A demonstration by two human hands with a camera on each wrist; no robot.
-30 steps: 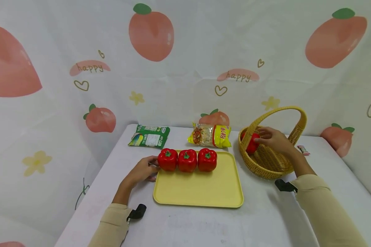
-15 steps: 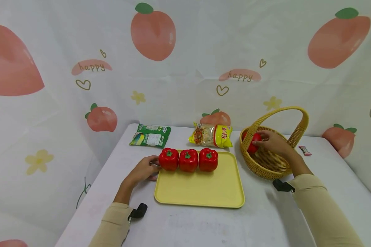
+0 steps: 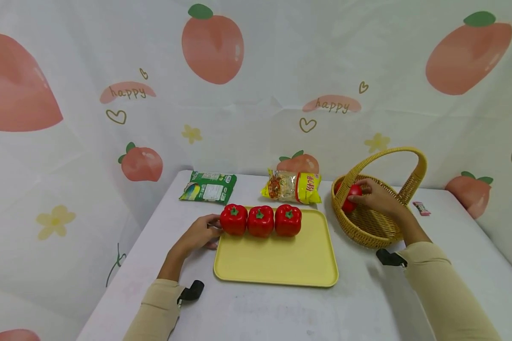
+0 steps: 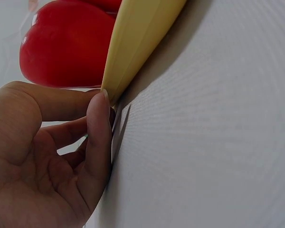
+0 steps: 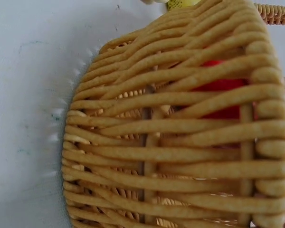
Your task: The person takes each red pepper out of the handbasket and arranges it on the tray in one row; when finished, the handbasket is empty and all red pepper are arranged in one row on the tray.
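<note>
Three red bell peppers [image 3: 260,221] with green stems stand in a row along the far left part of a yellow tray [image 3: 277,265]. My left hand [image 3: 198,233] is at the tray's left edge, beside the leftmost pepper. In the left wrist view, its thumb and forefinger pinch the tray's rim [image 4: 128,52]. My right hand [image 3: 377,196] reaches into a wicker basket [image 3: 360,234] and holds another red bell pepper [image 3: 353,199] by its side. Red also shows left of the basket handle; whether it is a second pepper I cannot tell. The basket wall hides most of this hand in the right wrist view.
Behind the tray lie a green snack bag [image 3: 209,187] and a yellow noodle packet [image 3: 292,186]. A small pink-wrapped candy [image 3: 421,208] is right of the basket. The basket's tall handle [image 3: 384,154] arches above the right hand. A patterned cloth [image 3: 247,123] hangs behind the table.
The right hand's fingers have shifted slightly around the pepper in the basket, and that pepper has turned a little. The left hand and tray stay put; the head view has shifted slightly.
</note>
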